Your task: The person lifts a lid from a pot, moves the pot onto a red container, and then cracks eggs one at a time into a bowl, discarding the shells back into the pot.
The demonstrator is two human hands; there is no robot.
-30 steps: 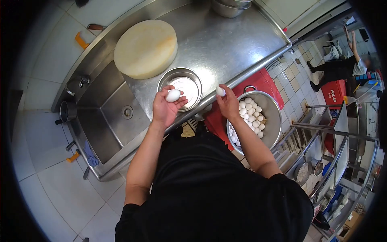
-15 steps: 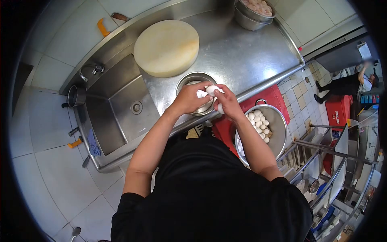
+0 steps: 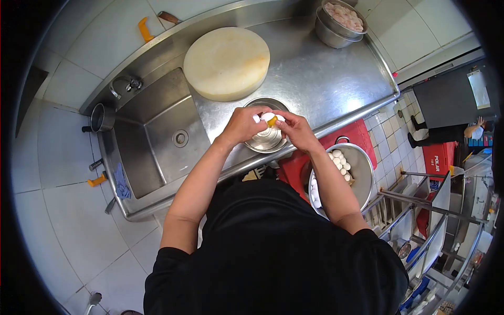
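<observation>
My left hand (image 3: 242,125) and my right hand (image 3: 297,129) meet over a small steel bowl (image 3: 266,140) on the steel counter (image 3: 320,73). Together they hold a cracked white egg (image 3: 269,118); the shell is split apart and orange yolk shows between the halves, above the bowl. To my right, below counter level, a large steel pot (image 3: 362,168) holds several white eggs (image 3: 338,163).
A round pale cutting board (image 3: 227,63) lies behind the bowl. A sink (image 3: 157,136) with a tap is on the left. Stacked steel bowls (image 3: 341,23) with pale food stand at the counter's far right. A red crate (image 3: 346,134) sits under the pot. Another person stands far right.
One second ago each hand held an egg apart. The hands came together over the bowl, and now the shell is pulled open with yolk showing.
</observation>
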